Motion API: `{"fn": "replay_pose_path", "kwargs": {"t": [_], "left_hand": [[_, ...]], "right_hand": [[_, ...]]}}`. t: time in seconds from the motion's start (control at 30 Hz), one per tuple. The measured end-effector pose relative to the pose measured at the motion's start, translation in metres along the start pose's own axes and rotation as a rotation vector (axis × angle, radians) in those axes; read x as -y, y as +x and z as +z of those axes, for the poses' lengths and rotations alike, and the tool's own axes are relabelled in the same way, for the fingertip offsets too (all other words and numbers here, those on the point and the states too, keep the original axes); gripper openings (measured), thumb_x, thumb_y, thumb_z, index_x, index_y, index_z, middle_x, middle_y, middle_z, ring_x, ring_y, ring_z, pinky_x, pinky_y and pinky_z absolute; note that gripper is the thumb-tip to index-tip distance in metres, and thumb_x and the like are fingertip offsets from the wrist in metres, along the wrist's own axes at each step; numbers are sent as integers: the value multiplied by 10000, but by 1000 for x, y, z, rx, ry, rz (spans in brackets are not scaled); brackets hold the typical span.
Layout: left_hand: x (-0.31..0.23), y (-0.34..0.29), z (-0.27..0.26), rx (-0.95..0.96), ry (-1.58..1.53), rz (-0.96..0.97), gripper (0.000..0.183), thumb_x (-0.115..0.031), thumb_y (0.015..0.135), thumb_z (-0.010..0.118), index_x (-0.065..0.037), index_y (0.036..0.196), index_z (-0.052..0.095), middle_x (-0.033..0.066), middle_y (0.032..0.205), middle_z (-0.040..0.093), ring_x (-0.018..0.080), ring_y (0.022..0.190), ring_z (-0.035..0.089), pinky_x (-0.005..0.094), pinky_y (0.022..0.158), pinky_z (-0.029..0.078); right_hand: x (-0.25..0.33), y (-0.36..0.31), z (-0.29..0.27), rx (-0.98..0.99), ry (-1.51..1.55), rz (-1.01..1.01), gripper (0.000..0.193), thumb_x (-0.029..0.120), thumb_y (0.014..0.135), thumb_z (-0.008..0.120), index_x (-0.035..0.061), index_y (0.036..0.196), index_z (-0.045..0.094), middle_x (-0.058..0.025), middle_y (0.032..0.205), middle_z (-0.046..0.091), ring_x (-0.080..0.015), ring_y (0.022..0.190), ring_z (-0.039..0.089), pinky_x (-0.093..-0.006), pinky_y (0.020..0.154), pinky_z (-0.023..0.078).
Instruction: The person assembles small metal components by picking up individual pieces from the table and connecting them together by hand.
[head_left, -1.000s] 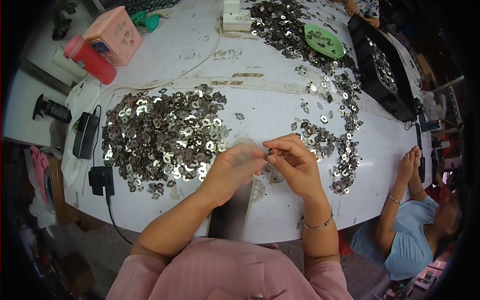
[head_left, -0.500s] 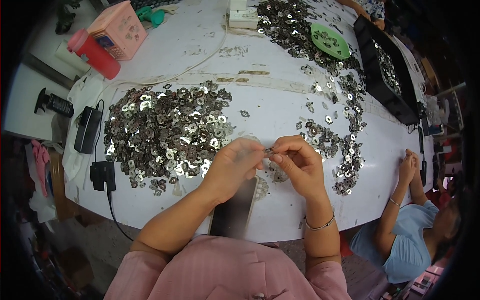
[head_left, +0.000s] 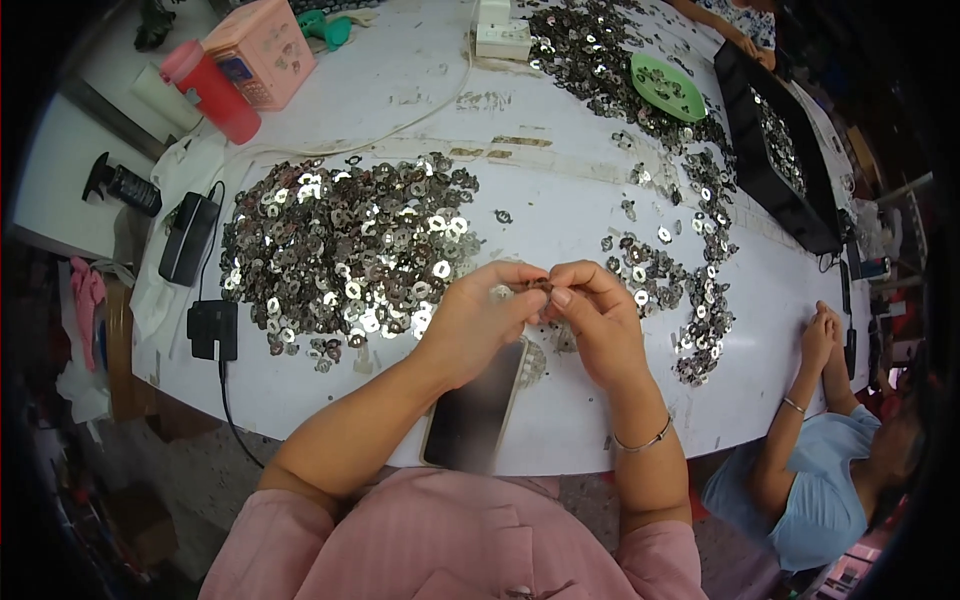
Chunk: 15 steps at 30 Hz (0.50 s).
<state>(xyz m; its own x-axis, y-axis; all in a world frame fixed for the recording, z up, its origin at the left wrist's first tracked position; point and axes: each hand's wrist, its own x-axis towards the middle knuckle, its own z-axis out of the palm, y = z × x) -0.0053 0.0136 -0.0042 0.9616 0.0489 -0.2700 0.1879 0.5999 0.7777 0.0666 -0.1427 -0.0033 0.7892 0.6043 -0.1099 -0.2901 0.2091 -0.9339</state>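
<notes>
My left hand (head_left: 480, 318) and my right hand (head_left: 605, 318) meet over the table, fingers pinched together. Between their fingertips is a small dark metal piece (head_left: 540, 286), mostly covered by the fingers. Left of my hands spreads a big heap of flat, shiny metal pieces (head_left: 340, 250), ring-like with holes in the middle. A smaller scatter of such pieces (head_left: 650, 275) lies to the right. Below my left hand a dark phone (head_left: 470, 415) lies on the table, next to a clear, patterned item (head_left: 533, 362) partly hidden by my hand.
More metal pieces surround a green plate (head_left: 668, 88) at the far right, beside a black bin (head_left: 775, 150). Far left stand a red bottle (head_left: 210, 92), a pink box (head_left: 262, 55), a spray bottle (head_left: 122, 185) and black adapters (head_left: 212, 330). A co-worker (head_left: 790, 480) sits at right.
My fingertips have closed in more tightly around the small metal piece, and both hands have drawn nearer each other. The whole view has shifted slightly.
</notes>
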Motion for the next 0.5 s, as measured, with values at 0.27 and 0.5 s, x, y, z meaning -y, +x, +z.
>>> {"fn": "replay_pose_path", "kwargs": {"t": [0.27, 0.5], "left_hand": [[7, 1, 0, -13, -41, 16, 233, -150, 925, 593, -28, 1123, 578, 16, 794, 570, 39, 586, 425, 163, 508, 349], [8, -1, 1, 21, -156, 149, 244, -103, 898, 624, -41, 1129, 573, 38, 962, 594, 49, 667, 469, 166, 583, 400]], "right_hand": [[1, 0, 1, 9, -160, -111, 106, 127, 911, 609, 36, 957, 582, 18, 851, 591, -56, 774, 537, -220, 715, 458], [1, -1, 6, -15, -718, -628, 77, 39, 875, 595, 24, 946, 573, -74, 953, 560, -153, 823, 556, -253, 695, 468]]}}
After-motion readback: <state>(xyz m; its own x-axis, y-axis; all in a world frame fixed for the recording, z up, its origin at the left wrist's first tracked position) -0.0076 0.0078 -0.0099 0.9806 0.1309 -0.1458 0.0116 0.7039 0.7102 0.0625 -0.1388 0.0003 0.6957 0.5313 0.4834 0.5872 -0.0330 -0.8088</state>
